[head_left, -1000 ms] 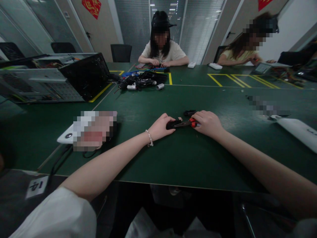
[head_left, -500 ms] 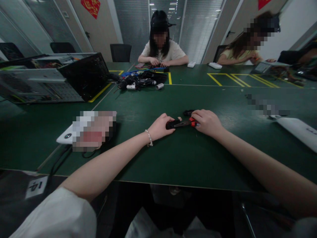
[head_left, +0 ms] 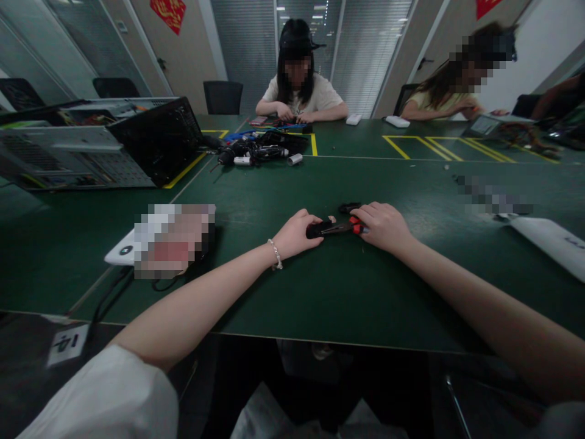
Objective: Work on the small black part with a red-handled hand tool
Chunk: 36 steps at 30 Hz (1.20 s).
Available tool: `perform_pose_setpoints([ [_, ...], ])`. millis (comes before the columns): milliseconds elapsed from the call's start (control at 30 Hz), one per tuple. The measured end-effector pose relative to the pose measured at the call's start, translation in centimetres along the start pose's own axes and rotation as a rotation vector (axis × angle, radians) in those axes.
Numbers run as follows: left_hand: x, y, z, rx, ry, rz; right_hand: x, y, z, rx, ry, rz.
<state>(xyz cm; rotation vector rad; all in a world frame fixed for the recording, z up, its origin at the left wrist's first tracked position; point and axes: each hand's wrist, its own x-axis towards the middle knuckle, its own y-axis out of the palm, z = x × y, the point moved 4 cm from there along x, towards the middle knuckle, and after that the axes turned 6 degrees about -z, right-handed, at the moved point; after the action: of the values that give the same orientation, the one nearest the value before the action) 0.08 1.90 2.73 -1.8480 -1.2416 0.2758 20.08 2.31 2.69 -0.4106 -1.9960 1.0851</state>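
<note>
Pliers (head_left: pixel 343 227) show dull metal nose (head_left: pixel 331 230), red plastic-looking grips (head_left: pixel 354 221); worktop (head_left: pixel 320 299) is smooth, faint sheen; computer case (head_left: pixel 86 146) looks matt metal.

At the table (head_left: pixel 283 305), pliers (head_left: pixel 340 228) are spanning between the right hand (head_left: pixel 382 225), at three o'clock, and the left hand (head_left: pixel 299 235), at nine. Beyond, a computer (head_left: pixel 68 146) is sitting at ten, cables (head_left: pixel 269 151) are lying at eleven, a person (head_left: pixel 322 94) is sitting near twelve.

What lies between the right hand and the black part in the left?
In the head view, red-handled pliers span it, reaching from the right hand to the black part, which the left hand holds.
</note>
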Motion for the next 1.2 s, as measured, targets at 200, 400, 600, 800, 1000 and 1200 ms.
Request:
perform_pose_setpoints([
  [200, 0.04, 0.12, 0.26, -0.007, 0.001, 0.007, 0.02, 0.20, -0.05, -0.009, -0.002, 0.031],
  [400, 0.09, 0.19, 0.33, -0.002, 0.015, 0.001, 0.05, 0.36, -0.13, 0.027, -0.007, 0.011],
  [600, 0.09, 0.19, 0.43, 0.011, 0.014, -0.004, 0.05, 0.29, -0.14, 0.000, -0.019, 0.018],
  [800, 0.07, 0.26, 0.50, -0.014, 0.012, 0.001, 0.19, 0.06, -0.01, -0.020, -0.037, 0.005],
  [1000, 0.16, 0.26, 0.31, -0.010, 0.015, 0.004, 0.18, 0.24, -0.01, -0.003, -0.049, 0.000],
  [1200, 0.10, 0.23, 0.42, -0.016, 0.018, 0.005, 0.02, 0.25, -0.11, 0.011, -0.046, 0.015],
])
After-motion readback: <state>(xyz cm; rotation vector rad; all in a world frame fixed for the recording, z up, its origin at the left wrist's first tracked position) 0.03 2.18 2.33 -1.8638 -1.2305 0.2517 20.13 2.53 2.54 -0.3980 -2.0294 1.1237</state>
